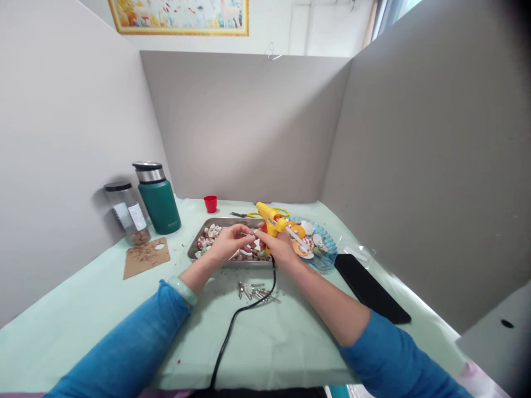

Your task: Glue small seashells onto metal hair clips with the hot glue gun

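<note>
A yellow glue gun [274,219] with a clear glue stick at its rear is in my right hand [279,246], its nozzle pointing up and left. My left hand [232,242] has its fingertips pinched close to the right fingertips, over a metal tray [234,265] of shells. Whatever lies between the left fingertips is too small to make out. To the right, partly behind the right hand, stands a blue glass plate [329,257] bearing shells. A black cord [236,316] runs from the glue gun to the table's front edge.
Small metal clips [255,291] lie before the tray. Yellow-handled scissors [253,214] and a red cup [211,204] are behind it. At left stand a green bottle [161,205], a clear jar [128,213] and a brown card [145,260]. A black slab [371,287] lies right.
</note>
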